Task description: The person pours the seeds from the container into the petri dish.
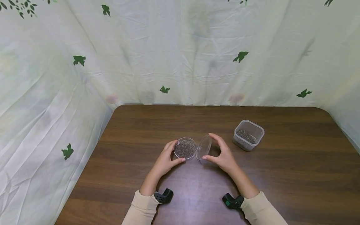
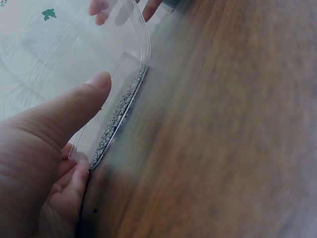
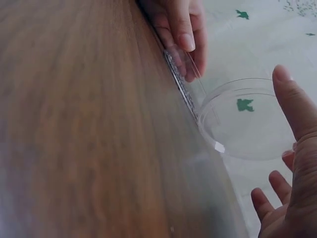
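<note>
Both forearms wear long cream sleeves, the left sleeve (image 1: 142, 208) and right sleeve (image 1: 262, 208) ending short of the wrists. Beside each cuff sits a small black wrist camera mount (image 1: 164, 196); the right one (image 1: 232, 201) shows a green spot.

Clear plastic lid (image 1: 203, 147), glossy wooden table (image 1: 281, 175)

A makeshift recording booth; leaf-print sheets (image 1: 180, 53) curtain a wooden table (image 1: 281, 175).

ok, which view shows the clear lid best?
Right wrist: the clear lid fills the frame, held tilted by the right hand. Head shows it small and edge-on. Left wrist catches only part of it.
</note>
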{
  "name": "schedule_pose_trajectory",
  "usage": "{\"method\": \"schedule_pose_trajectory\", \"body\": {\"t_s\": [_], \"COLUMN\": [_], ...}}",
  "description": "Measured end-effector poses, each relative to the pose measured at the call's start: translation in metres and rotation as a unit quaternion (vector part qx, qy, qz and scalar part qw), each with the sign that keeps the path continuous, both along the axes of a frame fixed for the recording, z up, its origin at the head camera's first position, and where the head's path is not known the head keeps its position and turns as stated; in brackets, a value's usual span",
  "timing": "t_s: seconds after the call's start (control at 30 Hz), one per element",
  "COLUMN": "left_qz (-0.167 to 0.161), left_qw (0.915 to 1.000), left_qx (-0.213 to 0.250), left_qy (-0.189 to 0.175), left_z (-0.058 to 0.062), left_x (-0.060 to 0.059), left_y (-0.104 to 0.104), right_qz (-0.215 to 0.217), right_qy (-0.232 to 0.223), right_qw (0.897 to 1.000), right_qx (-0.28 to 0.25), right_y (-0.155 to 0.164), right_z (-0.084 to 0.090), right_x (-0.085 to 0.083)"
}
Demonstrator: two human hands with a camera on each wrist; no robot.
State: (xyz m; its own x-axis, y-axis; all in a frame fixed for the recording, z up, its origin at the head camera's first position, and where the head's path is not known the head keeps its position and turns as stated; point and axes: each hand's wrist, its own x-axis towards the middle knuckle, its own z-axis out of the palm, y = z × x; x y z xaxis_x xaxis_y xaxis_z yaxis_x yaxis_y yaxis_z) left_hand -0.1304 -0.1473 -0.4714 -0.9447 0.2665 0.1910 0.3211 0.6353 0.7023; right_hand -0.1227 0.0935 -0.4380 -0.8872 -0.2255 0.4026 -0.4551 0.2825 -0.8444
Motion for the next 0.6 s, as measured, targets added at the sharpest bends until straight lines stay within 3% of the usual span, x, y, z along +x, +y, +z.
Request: {"method": "schedule_pose_trajectory", "body": {"t_s": [0.27,0.6], "left_qz": [-0.001,-0.001], "left_qw": [1.0,1.0], "left_qx": [0.003,-0.005], "left_qy": [0.004,-0.003], "left_z": [0.0,-0.001], "left_x": [0.0,0.0], "left_y": [0.0,0.0], "right_qz": [0.023,0.063], "right_qy": [0.007,-0.032], "right_qw": [1.0,0.996], "right_qx": [-0.007,-0.047], "right_y": [-0.002,-0.015], "right_z": [-0.029,-0.028], "right_x": [-0.017,-0.021]}}
